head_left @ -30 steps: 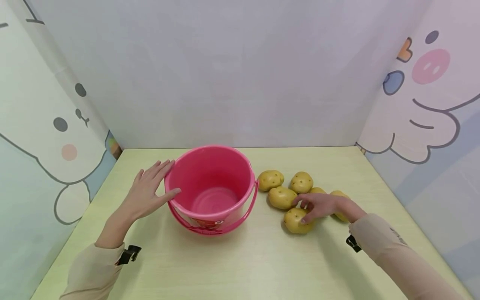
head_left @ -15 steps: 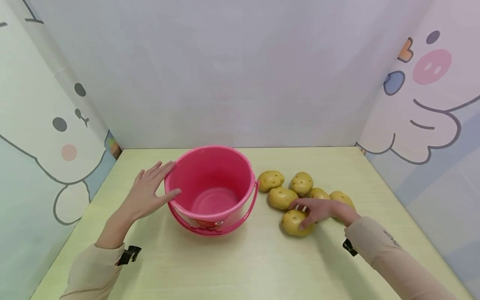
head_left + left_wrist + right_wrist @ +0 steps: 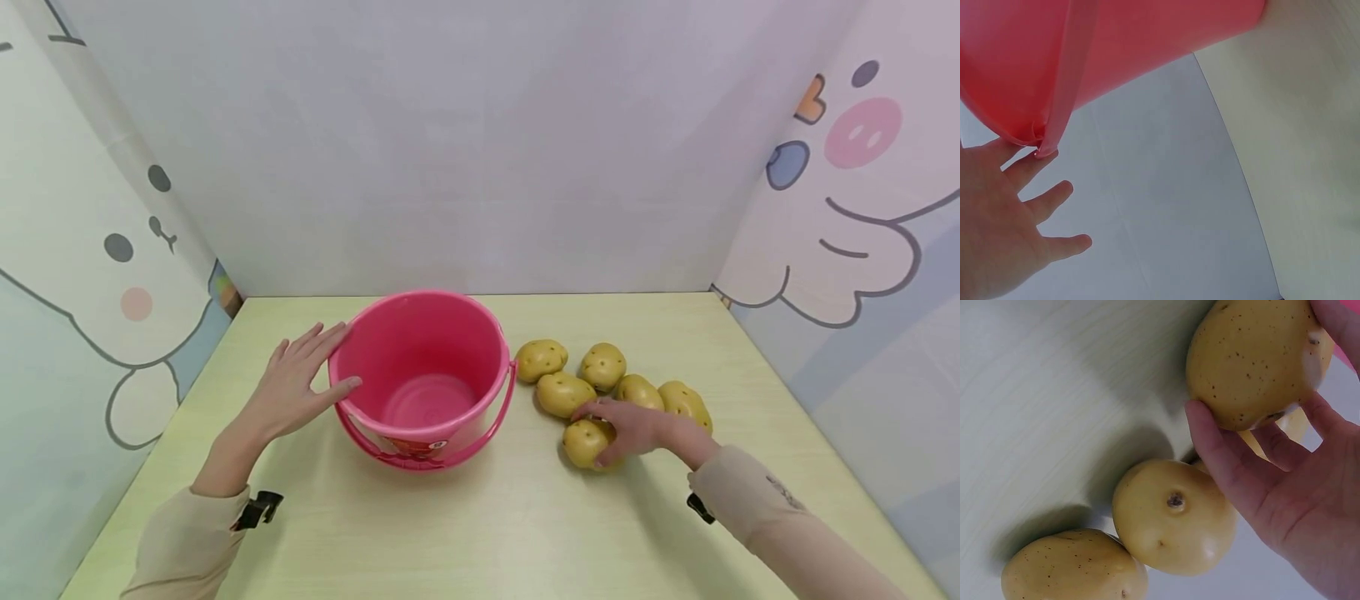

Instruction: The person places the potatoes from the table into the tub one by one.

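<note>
A pink bucket [image 3: 427, 337] stands upright on the table, its handle [image 3: 498, 421] hanging down at the front. My left hand [image 3: 292, 396] lies against the left of its rim, fingers straight and thumb over the edge. In the left wrist view, fingertips [image 3: 1047, 155] touch the bucket near the handle joint. To the right of the bucket, my right hand [image 3: 633, 427] grips the nearest potato [image 3: 582, 445] from its right side. The right wrist view shows thumb and fingers curved round this potato [image 3: 1254, 362]; its far side is hidden.
Several more potatoes lie behind and beside the right hand, among them one potato [image 3: 564, 395] just behind the held one and another potato [image 3: 540, 360] close to the bucket. The pale table [image 3: 480, 533] is walled in by printed side panels and a plain back panel [image 3: 480, 167].
My right hand has closed more firmly round the nearest potato, which has shifted slightly left and towards me. The left hand and the bucket have stayed in place.
</note>
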Demonstrator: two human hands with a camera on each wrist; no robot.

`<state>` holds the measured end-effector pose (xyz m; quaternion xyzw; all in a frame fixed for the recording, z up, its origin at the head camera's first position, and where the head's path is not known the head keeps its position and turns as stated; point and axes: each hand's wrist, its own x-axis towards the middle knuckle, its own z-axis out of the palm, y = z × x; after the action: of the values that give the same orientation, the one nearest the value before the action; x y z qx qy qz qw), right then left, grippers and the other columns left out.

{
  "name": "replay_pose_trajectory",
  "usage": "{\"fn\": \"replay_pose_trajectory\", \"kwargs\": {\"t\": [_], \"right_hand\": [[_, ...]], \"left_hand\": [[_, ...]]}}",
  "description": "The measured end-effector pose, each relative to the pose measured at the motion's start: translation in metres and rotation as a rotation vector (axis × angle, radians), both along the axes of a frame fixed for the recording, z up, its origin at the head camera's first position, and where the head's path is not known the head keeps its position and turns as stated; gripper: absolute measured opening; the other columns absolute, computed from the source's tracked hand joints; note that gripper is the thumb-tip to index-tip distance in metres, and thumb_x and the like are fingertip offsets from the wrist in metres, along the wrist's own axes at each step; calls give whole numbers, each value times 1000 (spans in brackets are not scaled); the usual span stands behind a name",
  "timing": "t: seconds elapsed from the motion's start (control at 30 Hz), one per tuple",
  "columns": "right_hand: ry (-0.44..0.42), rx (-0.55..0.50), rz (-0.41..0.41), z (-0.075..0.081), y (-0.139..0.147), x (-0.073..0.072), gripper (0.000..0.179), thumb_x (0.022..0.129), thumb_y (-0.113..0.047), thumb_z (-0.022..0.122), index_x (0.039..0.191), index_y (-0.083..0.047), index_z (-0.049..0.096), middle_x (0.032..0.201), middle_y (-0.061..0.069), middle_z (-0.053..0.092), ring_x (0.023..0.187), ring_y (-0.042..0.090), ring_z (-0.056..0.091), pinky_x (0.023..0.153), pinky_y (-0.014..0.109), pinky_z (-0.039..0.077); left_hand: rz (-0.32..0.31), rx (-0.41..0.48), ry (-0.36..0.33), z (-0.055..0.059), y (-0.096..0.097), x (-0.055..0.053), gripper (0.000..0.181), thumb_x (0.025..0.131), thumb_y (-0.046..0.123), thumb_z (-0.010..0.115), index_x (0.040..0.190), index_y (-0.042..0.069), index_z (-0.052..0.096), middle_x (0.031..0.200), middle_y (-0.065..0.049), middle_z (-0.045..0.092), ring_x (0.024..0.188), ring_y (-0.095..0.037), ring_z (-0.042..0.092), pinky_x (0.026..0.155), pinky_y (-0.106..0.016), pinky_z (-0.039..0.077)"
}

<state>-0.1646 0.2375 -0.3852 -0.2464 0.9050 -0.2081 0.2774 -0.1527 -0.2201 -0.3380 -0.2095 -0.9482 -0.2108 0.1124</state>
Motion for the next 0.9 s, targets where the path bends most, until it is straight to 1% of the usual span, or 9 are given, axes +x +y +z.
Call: {"fn": "replay_pose_trajectory", "kwargs": {"t": [0.1, 0.27, 0.37, 0.5, 0.7, 0.8, 0.9], "right_hand": [[65, 4, 26, -2, 1, 4, 57, 70, -29, 74, 119, -19, 46, 112, 3, 43, 103, 25, 42, 89, 49, 32], [214, -7, 114, -8, 5, 11, 59, 71, -33, 72, 121, -17, 46, 105, 0, 43, 95, 21, 46, 82, 44, 38], [278, -2, 135, -10, 6, 14, 60, 71, -34, 72, 122, -16, 46, 101, -2, 43, 89, 17, 47, 79, 41, 40], [321, 5, 139, -11, 7, 17, 60, 71, -33, 72, 122, -17, 46, 102, -2, 45, 85, 15, 47, 76, 39, 42], [374, 1, 148, -12, 6, 20, 61, 70, -31, 72, 124, -17, 46, 112, 1, 46, 91, 17, 48, 79, 40, 42], [421, -9, 167, -10, 6, 20, 61, 70, -30, 72, 124, -17, 47, 115, 0, 45, 94, 16, 48, 81, 39, 42], [484, -26, 189, -5, 5, 20, 62, 69, -30, 73, 123, -16, 48, 114, 0, 46, 94, 15, 49, 80, 37, 43]], "left_hand": [[1, 4, 0, 0, 0, 1, 72, 79, 43, 58, 136, 8, 32, 136, -15, 33, 125, -36, 20, 93, -64, 10], [10, 8, 2, 0, 0, 2, 72, 79, 44, 58, 136, 8, 32, 135, -16, 34, 125, -36, 20, 93, -63, 11], [15, 7, 5, 0, 0, 2, 73, 79, 44, 58, 136, 8, 32, 135, -16, 34, 125, -35, 20, 93, -63, 11], [17, 9, 10, 1, 0, 2, 73, 78, 44, 58, 136, 8, 32, 134, -17, 35, 125, -36, 21, 93, -63, 12], [13, 7, 15, 2, 1, 2, 74, 78, 44, 59, 136, 7, 32, 134, -17, 35, 124, -36, 22, 93, -62, 13], [8, 0, 20, 1, 1, 2, 75, 78, 44, 59, 137, 7, 31, 134, -17, 35, 124, -35, 22, 94, -62, 13], [4, -7, 25, 1, 0, 2, 74, 79, 44, 58, 137, 7, 31, 135, -17, 34, 125, -35, 22, 94, -61, 12]]}}
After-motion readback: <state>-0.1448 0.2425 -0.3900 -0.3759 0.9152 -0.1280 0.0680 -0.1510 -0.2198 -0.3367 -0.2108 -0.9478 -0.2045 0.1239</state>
